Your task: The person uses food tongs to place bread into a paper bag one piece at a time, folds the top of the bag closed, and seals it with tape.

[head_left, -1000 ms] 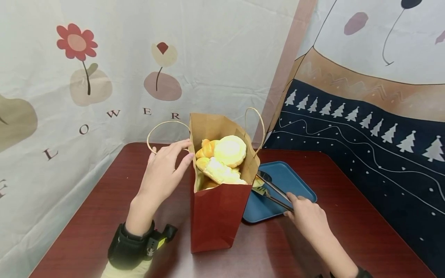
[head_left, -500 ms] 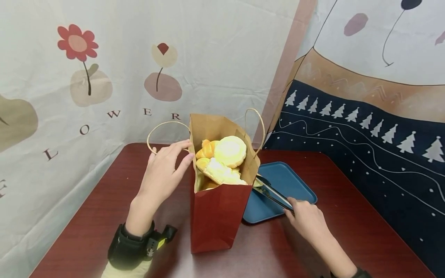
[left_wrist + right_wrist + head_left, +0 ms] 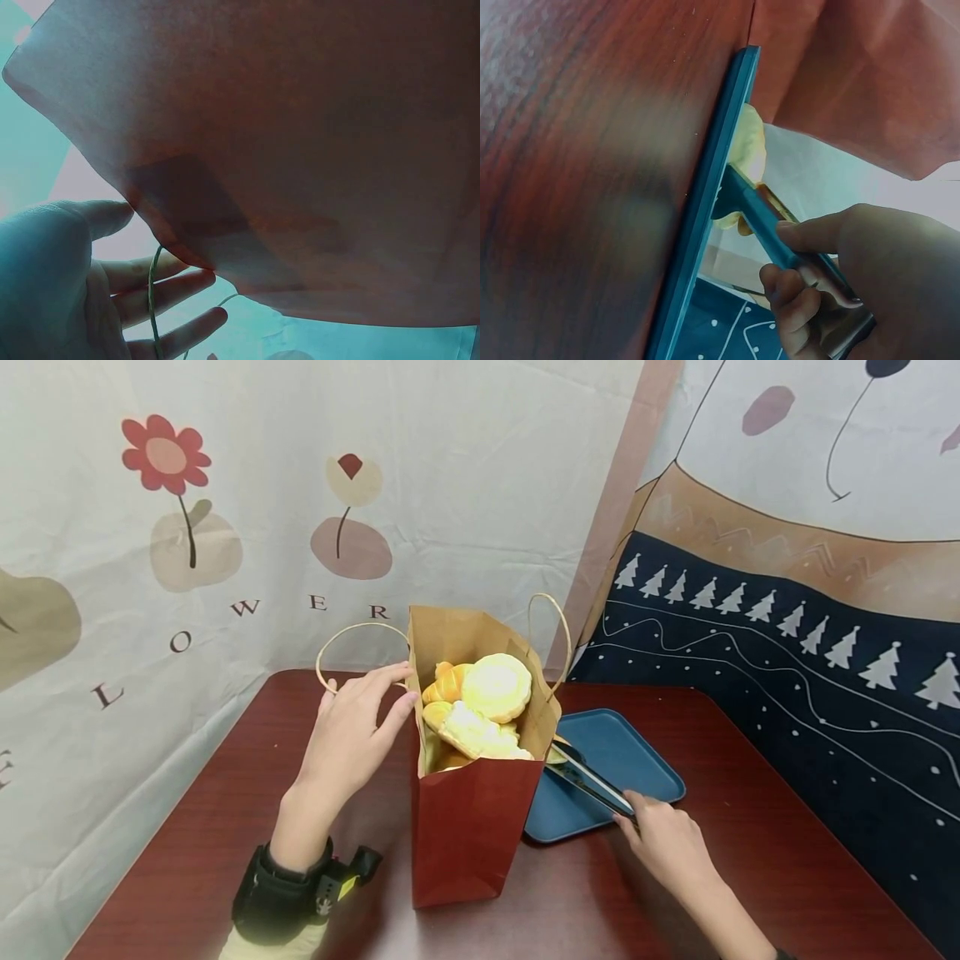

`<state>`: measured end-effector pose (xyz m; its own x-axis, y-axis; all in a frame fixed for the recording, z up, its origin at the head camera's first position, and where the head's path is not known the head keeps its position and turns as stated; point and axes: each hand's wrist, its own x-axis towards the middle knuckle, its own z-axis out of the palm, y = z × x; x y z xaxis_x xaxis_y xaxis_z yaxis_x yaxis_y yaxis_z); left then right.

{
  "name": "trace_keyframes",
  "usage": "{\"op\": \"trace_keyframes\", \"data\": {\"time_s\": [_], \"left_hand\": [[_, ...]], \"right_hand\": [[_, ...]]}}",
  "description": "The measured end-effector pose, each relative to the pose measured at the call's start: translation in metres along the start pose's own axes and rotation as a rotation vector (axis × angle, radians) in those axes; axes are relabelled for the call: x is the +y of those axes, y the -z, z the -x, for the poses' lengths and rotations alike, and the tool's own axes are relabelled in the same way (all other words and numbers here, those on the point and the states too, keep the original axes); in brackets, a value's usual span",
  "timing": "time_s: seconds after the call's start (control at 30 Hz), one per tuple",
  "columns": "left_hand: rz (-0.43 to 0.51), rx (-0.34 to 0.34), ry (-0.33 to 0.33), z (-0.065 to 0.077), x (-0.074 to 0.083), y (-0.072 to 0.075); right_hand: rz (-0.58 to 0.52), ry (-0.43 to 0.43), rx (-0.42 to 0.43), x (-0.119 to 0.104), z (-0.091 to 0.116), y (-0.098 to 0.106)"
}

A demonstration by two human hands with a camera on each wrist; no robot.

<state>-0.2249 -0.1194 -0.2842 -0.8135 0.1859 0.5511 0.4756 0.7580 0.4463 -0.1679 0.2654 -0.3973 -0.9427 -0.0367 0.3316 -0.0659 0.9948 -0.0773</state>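
Note:
A tall red paper bag [image 3: 468, 835] stands upright, its open top showing a croissant [image 3: 448, 682], a round pale bun [image 3: 497, 687] and a long cream-topped bread [image 3: 476, 731]. The fingertips and thumb of my left hand [image 3: 341, 743] touch the bag's left rim, fingers fairly straight, beside a string handle [image 3: 152, 292]. My right hand [image 3: 663, 839] grips metal tongs [image 3: 600, 789] with dark heads. The tongs' heads reach low over the blue tray [image 3: 615, 739], at a pale yellow bread [image 3: 748, 146] that the bag partly hides in the head view.
The bag covers the tray's left part in the head view. Both stand on a dark red wooden table [image 3: 225, 827]. Printed cloths [image 3: 480, 485] hang behind and to the right. The bag's right string handle [image 3: 566, 635] stands up above the tray side.
The tongs' arms have drawn closer together around the bread on the tray, and my right hand has shifted very slightly. My left hand and the bag have not moved.

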Motion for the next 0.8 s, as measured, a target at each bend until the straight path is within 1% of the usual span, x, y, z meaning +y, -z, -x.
{"op": "trace_keyframes", "data": {"time_s": [0.27,0.47,0.67,0.8], "left_hand": [[-0.004,0.006,-0.005,0.0004,-0.0003,-0.0006],[-0.006,0.008,-0.004,0.0001,0.0000,-0.0004],[-0.001,-0.001,0.000,0.0000,0.0003,0.0001],[-0.002,-0.003,0.002,-0.0001,0.0006,0.0007]], "right_hand": [[-0.003,-0.002,0.009,-0.0012,0.0011,0.0022],[0.011,0.011,-0.004,-0.0015,0.0002,0.0034],[0.034,0.021,0.020,-0.0046,-0.0038,0.0052],[0.047,0.010,-0.007,-0.0076,-0.0079,0.0060]]}}
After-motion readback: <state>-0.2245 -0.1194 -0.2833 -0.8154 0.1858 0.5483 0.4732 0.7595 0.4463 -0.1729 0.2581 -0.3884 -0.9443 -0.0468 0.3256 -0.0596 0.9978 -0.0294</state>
